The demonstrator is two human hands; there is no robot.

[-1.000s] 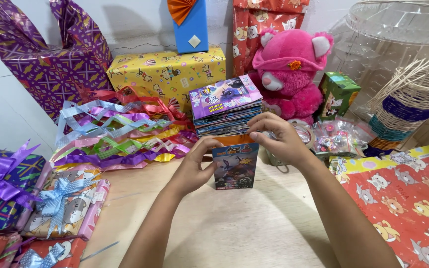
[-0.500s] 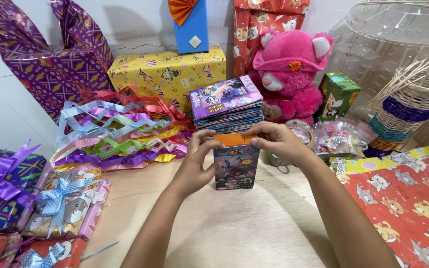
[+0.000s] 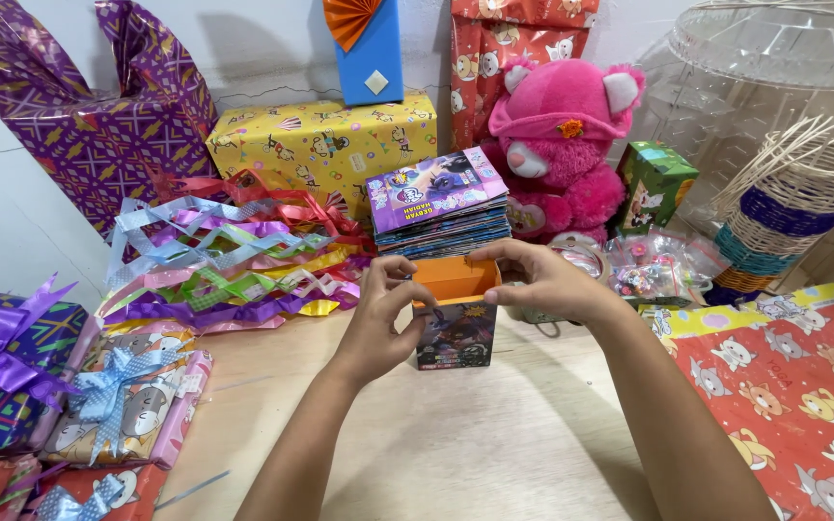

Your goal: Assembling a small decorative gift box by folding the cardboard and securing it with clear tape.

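Small dark printed cardboard box with an orange inside (image 3: pixel 456 318) stands upright on the pale wooden tabletop (image 3: pixel 494 444), just in front of the stack of flat printed gift bags (image 3: pixel 439 203) and the pink plush bear (image 3: pixel 562 145). The left hand (image 3: pixel 378 323) pinches its left top edge and the right hand (image 3: pixel 542 282) grips the right rim, so I'd keep both sides pulled evenly to stop the mouth creasing. Compared with a second ago it looks lower and more opened up.
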